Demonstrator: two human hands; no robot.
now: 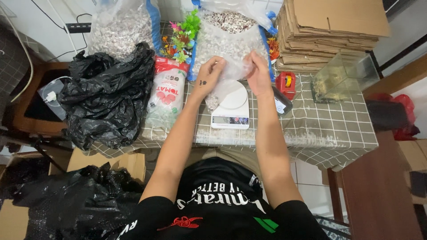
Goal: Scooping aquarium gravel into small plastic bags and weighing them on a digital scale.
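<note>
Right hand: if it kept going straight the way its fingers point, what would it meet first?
The right hand points up-table, so it would probably press into the big clear sack of pebbles just beyond the small bag it grips; depth is uncertain.

- The worktop [329,129] wears a grey-green cloth with a white grid.
- A white tiled floor [311,178] shows beneath its front edge.
- A dark wooden chair [26,120] stands at the left.
- White wall [40,18] behind, crossed by black cables [80,20].
- Brown wooden furniture [382,191] at right.
</note>
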